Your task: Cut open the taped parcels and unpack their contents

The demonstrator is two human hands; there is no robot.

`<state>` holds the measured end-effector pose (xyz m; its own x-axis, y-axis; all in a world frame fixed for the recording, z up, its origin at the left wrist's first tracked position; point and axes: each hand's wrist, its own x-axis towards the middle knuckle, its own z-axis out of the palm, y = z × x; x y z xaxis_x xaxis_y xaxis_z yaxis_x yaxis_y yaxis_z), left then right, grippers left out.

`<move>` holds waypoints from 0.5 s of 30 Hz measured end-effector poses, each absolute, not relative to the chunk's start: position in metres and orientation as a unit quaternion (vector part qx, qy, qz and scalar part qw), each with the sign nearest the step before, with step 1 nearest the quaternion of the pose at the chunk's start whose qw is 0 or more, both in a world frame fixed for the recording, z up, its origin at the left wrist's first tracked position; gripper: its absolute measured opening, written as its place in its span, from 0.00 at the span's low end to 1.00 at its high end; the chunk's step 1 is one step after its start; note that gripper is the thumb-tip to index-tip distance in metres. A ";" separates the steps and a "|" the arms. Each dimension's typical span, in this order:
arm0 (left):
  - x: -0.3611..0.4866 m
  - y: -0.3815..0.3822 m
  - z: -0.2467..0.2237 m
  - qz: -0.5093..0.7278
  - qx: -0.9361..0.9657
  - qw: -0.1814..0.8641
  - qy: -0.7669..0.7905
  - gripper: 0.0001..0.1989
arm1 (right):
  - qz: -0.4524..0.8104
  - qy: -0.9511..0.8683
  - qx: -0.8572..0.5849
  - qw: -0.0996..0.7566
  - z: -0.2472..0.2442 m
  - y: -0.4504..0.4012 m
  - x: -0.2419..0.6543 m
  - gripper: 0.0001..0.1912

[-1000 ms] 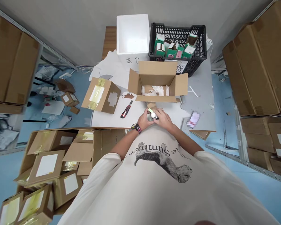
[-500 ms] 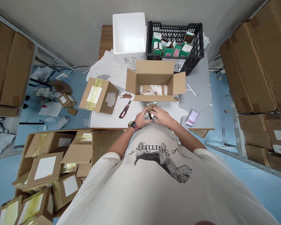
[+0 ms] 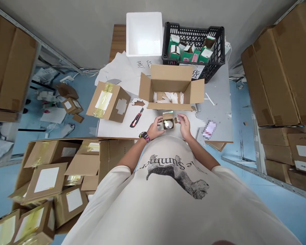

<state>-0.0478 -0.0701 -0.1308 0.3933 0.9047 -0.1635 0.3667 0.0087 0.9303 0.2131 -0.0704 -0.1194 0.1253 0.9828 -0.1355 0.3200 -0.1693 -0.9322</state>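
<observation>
The left hand grasps a small cardboard box with a shiny round metal piece at its near side, just in front of an open carton on the bench; the right hand, released, sits open just beside it

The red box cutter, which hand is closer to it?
Left. The left hand is to the right of the box cutter, not touching it; the right hand is farther off, beyond the small cardboard box.
</observation>
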 end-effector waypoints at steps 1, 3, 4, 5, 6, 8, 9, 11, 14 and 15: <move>-0.049 -0.071 -0.131 0.253 0.655 0.529 0.477 0.51 | 0.461 -0.484 -0.632 0.392 -0.125 -0.072 0.213 0.27; -0.051 -0.073 -0.132 0.246 0.645 0.553 0.467 0.46 | 0.519 -0.483 -0.603 0.365 -0.132 -0.075 0.213 0.30; -0.051 -0.072 -0.133 0.252 0.634 0.563 0.467 0.42 | 0.532 -0.497 -0.590 0.349 -0.134 -0.077 0.213 0.32; -0.050 -0.071 -0.134 0.263 0.621 0.569 0.471 0.38 | 0.537 -0.516 -0.578 0.333 -0.134 -0.079 0.213 0.36; -0.049 -0.070 -0.135 0.277 0.609 0.570 0.477 0.33 | 0.539 -0.537 -0.565 0.320 -0.134 -0.080 0.214 0.39; -0.046 -0.066 -0.138 0.294 0.593 0.561 0.496 0.27 | 0.542 -0.576 -0.535 0.295 -0.133 -0.082 0.217 0.45; -0.044 -0.065 -0.139 0.297 0.591 0.555 0.505 0.25 | 0.545 -0.596 -0.518 0.282 -0.133 -0.081 0.220 0.46; -0.042 -0.064 -0.141 0.294 0.592 0.545 0.516 0.23 | 0.546 -0.633 -0.487 0.252 -0.132 -0.079 0.226 0.51; -0.041 -0.069 -0.144 0.304 0.597 0.543 0.506 0.24 | 0.520 -0.671 -0.485 0.211 -0.134 -0.072 0.230 0.56; -0.041 -0.072 -0.145 0.308 0.600 0.548 0.496 0.26 | 0.503 -0.674 -0.501 0.205 -0.135 -0.070 0.228 0.55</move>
<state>-0.0407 -0.0718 -0.1451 0.3186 0.9317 -0.1744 0.2578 0.0918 0.9618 0.2281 -0.0696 -0.1353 -0.4150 0.8809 -0.2275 0.4695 -0.0069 -0.8829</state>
